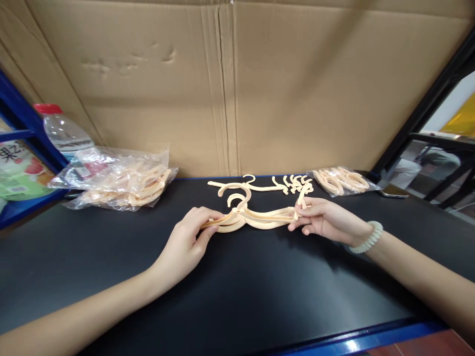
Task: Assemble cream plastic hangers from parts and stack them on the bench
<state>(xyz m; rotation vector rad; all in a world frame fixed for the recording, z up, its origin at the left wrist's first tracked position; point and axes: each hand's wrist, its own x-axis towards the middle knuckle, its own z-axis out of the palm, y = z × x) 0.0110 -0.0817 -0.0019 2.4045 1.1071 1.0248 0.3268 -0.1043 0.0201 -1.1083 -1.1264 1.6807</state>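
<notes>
Cream plastic clothes hangers (260, 217), at least two overlapping, are held level above the black table with their hooks pointing up and away. The fingers and thumb of my left hand (191, 235) are closed on the left end of the hangers. At the right end, my right hand (326, 221) pinches a small cream plastic hook piece (302, 199), which stands up at the hanger's tip. Whether the hook piece is joined to the hanger I cannot tell, since my fingers partly cover that end.
Farther back lie another hanger (256, 187) and a pile of small cream hooks (295, 183). A clear bag of hanger parts (126, 185) is at left, another bag (339, 180) at right beside a phone-like flat object (394, 192). A red-capped bottle (65, 128) stands left; cardboard (156, 89) walls the back.
</notes>
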